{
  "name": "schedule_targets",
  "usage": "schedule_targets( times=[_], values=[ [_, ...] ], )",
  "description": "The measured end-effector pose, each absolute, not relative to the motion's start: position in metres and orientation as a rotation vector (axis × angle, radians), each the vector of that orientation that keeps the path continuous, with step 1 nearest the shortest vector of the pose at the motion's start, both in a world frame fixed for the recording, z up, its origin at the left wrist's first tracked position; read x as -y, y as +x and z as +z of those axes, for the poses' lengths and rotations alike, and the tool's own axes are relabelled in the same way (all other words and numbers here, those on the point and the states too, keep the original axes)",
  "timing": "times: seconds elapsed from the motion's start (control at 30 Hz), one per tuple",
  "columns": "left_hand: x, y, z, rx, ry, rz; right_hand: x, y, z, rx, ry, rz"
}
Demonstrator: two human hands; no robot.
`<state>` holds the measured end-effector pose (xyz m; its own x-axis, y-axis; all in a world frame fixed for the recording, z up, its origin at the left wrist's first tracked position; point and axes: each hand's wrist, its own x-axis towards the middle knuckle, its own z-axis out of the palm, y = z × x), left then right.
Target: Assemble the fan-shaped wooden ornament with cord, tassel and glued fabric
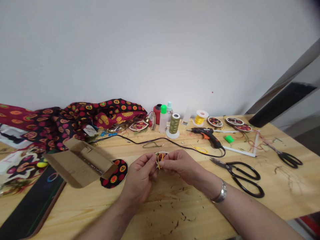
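Both our left hand (140,175) and right hand (182,165) pinch yellow cord (158,163) left of the glue gun (208,133) — seemingly knotting, which next needs even tension.

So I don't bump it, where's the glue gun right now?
In the head view, the glue gun lies on the table right of centre, nearer you than the yellow spool and just beyond the larger black-handled scissors.

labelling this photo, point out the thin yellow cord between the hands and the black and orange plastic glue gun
Thin yellow cord (159,163): head view, on its lower strand.
Black and orange plastic glue gun (207,131): head view, on its black body.
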<state>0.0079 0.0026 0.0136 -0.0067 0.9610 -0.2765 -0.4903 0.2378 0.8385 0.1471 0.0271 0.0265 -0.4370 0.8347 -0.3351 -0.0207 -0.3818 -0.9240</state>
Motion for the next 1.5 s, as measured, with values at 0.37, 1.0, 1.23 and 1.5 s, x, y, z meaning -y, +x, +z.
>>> schedule_targets(
  times=[0.37,1.0,1.23,1.5],
  values=[
    [-0.006,0.004,0.013,-0.896,0.515,1.147,-0.027,0.147,0.024,1.090,-1.036,2.126],
    [-0.008,-0.001,0.011,-0.825,0.375,1.157,-0.029,0.158,0.023,2.085,-0.741,0.241],
    [-0.005,0.003,0.014,-0.822,0.369,1.081,-0.024,0.160,0.021,2.249,-0.589,-0.011],
    [-0.003,0.005,0.009,-0.808,0.359,1.039,-0.022,0.156,0.019,2.231,-0.573,0.030]
  ],
)
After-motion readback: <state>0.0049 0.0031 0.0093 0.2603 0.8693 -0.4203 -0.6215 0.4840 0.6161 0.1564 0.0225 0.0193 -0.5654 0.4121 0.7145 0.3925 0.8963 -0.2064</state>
